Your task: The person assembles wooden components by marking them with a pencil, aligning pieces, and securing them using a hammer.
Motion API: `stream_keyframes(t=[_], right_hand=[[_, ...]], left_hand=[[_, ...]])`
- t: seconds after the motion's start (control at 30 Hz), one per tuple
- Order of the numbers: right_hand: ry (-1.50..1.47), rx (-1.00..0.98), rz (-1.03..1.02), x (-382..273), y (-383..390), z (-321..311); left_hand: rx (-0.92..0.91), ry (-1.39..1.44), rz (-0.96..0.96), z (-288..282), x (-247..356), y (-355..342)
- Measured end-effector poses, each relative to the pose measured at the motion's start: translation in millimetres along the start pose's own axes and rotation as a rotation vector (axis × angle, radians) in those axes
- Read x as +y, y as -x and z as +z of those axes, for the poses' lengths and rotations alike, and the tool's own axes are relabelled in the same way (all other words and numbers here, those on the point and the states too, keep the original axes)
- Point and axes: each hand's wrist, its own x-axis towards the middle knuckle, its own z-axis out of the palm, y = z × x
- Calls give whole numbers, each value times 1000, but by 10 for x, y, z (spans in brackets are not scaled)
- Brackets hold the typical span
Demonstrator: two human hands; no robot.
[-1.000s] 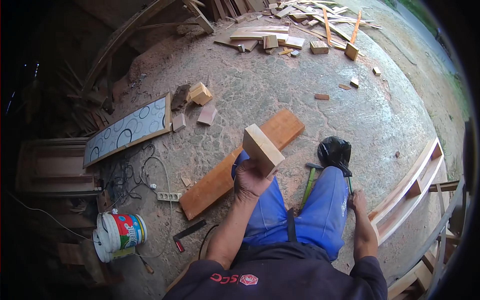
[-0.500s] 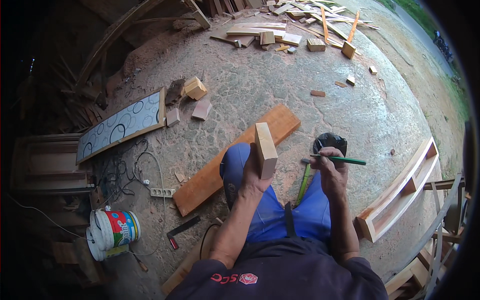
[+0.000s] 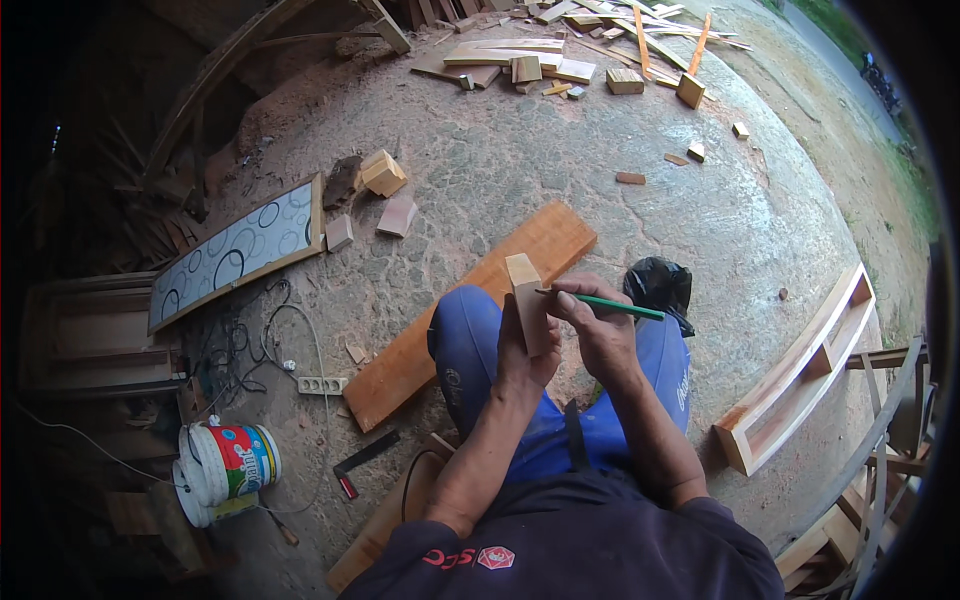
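A pale wooden block stands tilted in my left hand, whose fingers wrap round its lower part above my lap. My right hand grips a green pencil, its point at the block's right side. Under and beyond the block, an orange-brown board lies diagonally on the concrete floor. A crumpled black bag sits beyond my right knee. A dark try square lies left of my lap.
At left are a patterned framed panel, cables, a power strip and white buckets. A long wooden frame lies at right. Wooden offcuts are scattered at the back.
My right hand has risen from beside my knee, bringing the pencil leftward to the block. My left hand has lowered slightly and turned the block. My left knee is now more visible.
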Motion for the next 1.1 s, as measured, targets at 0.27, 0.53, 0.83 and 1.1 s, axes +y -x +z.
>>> stream_keyframes(t=[0.27, 0.53, 0.83, 1.1], right_hand=[[-21, 44, 150, -136, -4, 64], [104, 12, 25, -107, -18, -1], [129, 15, -7, -114, -78, -16], [155, 28, 22, -177, -117, 38]], left_hand=[[-32, 51, -37, -159, -27, -64], [69, -60, -50, 89, -95, 23], [10, -7, -89, 31, -78, -30], [33, -51, -63, 44, -102, -39]])
